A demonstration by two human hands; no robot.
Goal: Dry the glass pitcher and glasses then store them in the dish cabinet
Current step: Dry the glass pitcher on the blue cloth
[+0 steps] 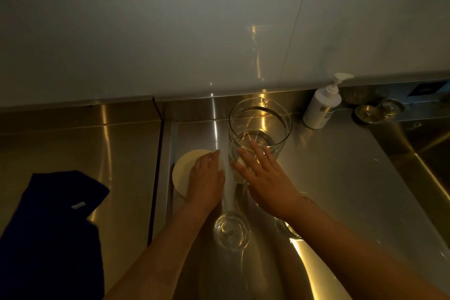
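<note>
A tall clear glass pitcher point(260, 126) stands upright on the steel counter, spout toward the wall. My right hand point(263, 175) presses against its near side with fingers spread, not wrapped around it. My left hand point(207, 178) lies over a pale round lid point(182, 170) just left of the pitcher, fingers and thumb at its edge. A clear drinking glass point(231, 230) stands upright nearer to me, between my forearms. A second glass point(287, 229) is mostly hidden under my right forearm.
A dark blue cloth point(53, 226) lies on the counter at the left. A white pump bottle point(321, 107) stands by the back wall, right of the pitcher. A steel sink point(423, 151) opens at the far right, with small metal strainers point(377, 111) behind it.
</note>
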